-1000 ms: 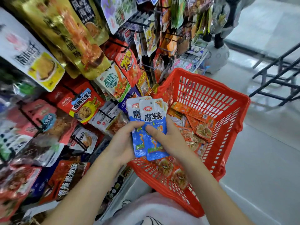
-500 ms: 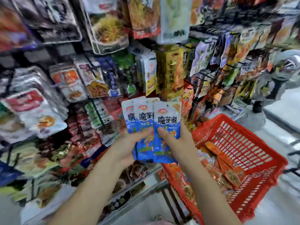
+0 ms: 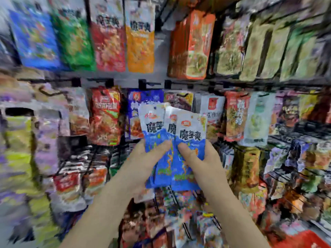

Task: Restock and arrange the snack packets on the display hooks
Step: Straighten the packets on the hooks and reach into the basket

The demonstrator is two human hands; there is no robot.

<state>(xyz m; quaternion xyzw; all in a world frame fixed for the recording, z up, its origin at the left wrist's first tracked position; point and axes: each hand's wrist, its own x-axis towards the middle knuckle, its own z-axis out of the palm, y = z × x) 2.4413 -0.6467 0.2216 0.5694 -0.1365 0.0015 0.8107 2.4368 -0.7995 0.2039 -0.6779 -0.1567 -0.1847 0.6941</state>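
I hold a small fan of three blue-and-white snack packets point(image 3: 189, 133) in front of the rack. My left hand point(image 3: 143, 163) grips their left side with the thumb across the front. My right hand point(image 3: 202, 161) grips the right side, thumb also on the front. The packets stand upright, overlapping, at the middle of the frame. Behind them a row of black display hooks point(image 3: 148, 84) juts from a horizontal bar, one of them carrying a blue packet point(image 3: 143, 99). The picture is blurred by motion.
Hanging packets fill the rack on all sides: blue, green, red and orange ones point(image 3: 139, 36) in the row above, orange and olive ones at upper right. A corner of the red basket point(image 3: 304, 238) shows at the bottom right.
The view has swung up from the red basket to the rack. Both hands have lifted the blue packets higher, in front of the middle hook row. The basket has dropped almost out of view.
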